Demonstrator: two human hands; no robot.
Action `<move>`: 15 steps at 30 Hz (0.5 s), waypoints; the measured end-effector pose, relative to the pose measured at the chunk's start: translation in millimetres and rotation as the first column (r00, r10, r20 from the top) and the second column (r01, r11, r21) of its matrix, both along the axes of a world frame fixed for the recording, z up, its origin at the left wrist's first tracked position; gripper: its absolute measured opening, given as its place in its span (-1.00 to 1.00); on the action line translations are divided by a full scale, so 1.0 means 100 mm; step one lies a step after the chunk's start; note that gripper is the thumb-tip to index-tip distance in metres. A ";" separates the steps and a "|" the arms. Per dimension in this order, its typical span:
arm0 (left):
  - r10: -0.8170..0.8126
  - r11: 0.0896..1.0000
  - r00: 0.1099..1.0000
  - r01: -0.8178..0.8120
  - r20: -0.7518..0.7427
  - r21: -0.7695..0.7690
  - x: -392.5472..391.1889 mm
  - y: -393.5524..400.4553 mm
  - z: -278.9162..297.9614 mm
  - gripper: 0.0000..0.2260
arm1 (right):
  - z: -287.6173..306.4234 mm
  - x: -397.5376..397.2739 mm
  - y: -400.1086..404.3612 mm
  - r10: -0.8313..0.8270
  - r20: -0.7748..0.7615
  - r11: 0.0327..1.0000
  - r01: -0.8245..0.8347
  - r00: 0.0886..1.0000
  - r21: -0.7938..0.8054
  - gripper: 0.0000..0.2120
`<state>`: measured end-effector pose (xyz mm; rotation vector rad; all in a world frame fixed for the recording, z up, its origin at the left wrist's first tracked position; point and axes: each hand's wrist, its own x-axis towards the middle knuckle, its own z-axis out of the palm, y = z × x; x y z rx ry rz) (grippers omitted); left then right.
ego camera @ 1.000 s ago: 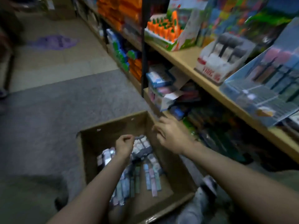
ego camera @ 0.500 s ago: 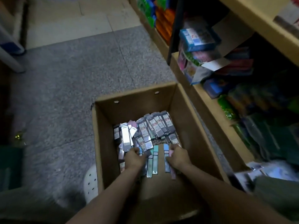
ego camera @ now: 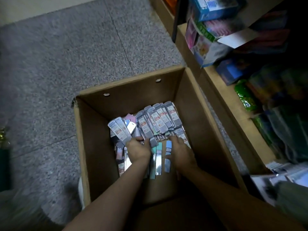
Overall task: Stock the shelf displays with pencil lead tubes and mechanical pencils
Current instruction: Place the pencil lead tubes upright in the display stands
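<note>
An open cardboard box [ego camera: 93,135] stands on the floor below me. Inside lies a heap of flat pencil lead packs [ego camera: 160,120], grey with red labels, plus some teal, blue and pink ones. Both my hands are down in the box on the near side of the heap. My left hand [ego camera: 138,150] has its fingers curled over the packs at the left, gripping some. My right hand [ego camera: 180,151] lies on the packs at the right with fingers bent down into them; its grip is hidden.
A wooden shelf unit [ego camera: 215,84] runs along the right, right beside the box. Its low shelves hold blue and pink boxes [ego camera: 211,7] and green packets [ego camera: 245,95]. Grey speckled floor [ego camera: 66,52] lies to the left and beyond the box.
One second ago my view took in the upper shelves and my right hand was at the box rim. My view has tilted down, and both hands have sunk into the packs.
</note>
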<state>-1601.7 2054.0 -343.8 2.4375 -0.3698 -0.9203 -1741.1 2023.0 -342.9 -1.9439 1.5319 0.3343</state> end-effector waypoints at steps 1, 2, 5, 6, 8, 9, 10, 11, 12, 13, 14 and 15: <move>-0.016 0.999 1.000 0.016 0.001 0.029 -0.01 -0.01 -0.01 -0.77 | -0.02 0.00 0.00 0.014 -0.003 1.000 -0.014 1.000 0.010 -0.33; -0.027 0.998 1.000 0.027 0.002 0.059 -0.02 -0.01 -0.01 -0.76 | -0.04 0.01 0.01 0.021 -0.008 1.000 -0.020 1.000 0.013 -0.31; -0.010 0.997 1.000 0.010 -0.005 0.083 0.00 0.04 -0.04 -0.81 | -0.12 0.03 0.05 0.005 0.005 1.000 -0.005 1.000 0.027 -0.23; 0.000 0.998 1.000 0.000 -0.002 0.070 0.02 0.07 -0.04 -0.83 | -0.14 0.04 0.07 0.005 0.012 0.999 -0.006 1.000 0.041 -0.18; 0.006 1.000 1.000 -0.007 0.015 0.030 0.04 0.13 -0.03 -0.86 | -0.17 0.03 0.09 0.016 0.013 0.998 -0.016 1.000 0.057 -0.10; 0.002 1.000 1.000 -0.002 0.017 0.004 0.04 0.16 -0.02 -0.88 | -0.18 0.03 0.09 0.014 0.013 0.999 -0.014 1.000 0.053 -0.08; -0.007 1.000 1.000 0.007 0.004 -0.028 0.03 0.20 -0.01 -0.90 | -0.18 0.03 0.10 0.009 0.013 0.999 -0.009 1.000 0.044 -0.08; -0.018 0.998 0.999 0.016 -0.029 -0.061 0.02 0.23 0.00 -0.92 | -0.19 0.03 0.11 0.007 0.012 0.999 -0.008 1.000 0.031 -0.10; -0.029 0.996 0.997 0.022 -0.075 -0.090 0.01 0.26 0.00 -0.93 | -0.19 0.03 0.11 0.011 0.006 1.000 -0.011 1.000 0.018 -0.14; -0.044 0.993 0.992 0.031 -0.117 -0.111 0.00 0.29 0.00 -0.93 | -0.19 0.03 0.12 0.014 0.003 1.000 -0.014 1.000 0.006 -0.19; -0.062 0.991 0.988 0.043 -0.145 -0.127 0.00 0.32 0.00 -0.92 | -0.18 0.02 0.12 0.011 0.007 1.000 -0.011 1.000 -0.003 -0.26; -0.080 0.989 0.983 0.059 -0.162 -0.133 0.01 0.35 0.00 -0.92 | -0.18 0.01 0.12 0.001 0.015 1.000 -0.001 1.000 -0.011 -0.30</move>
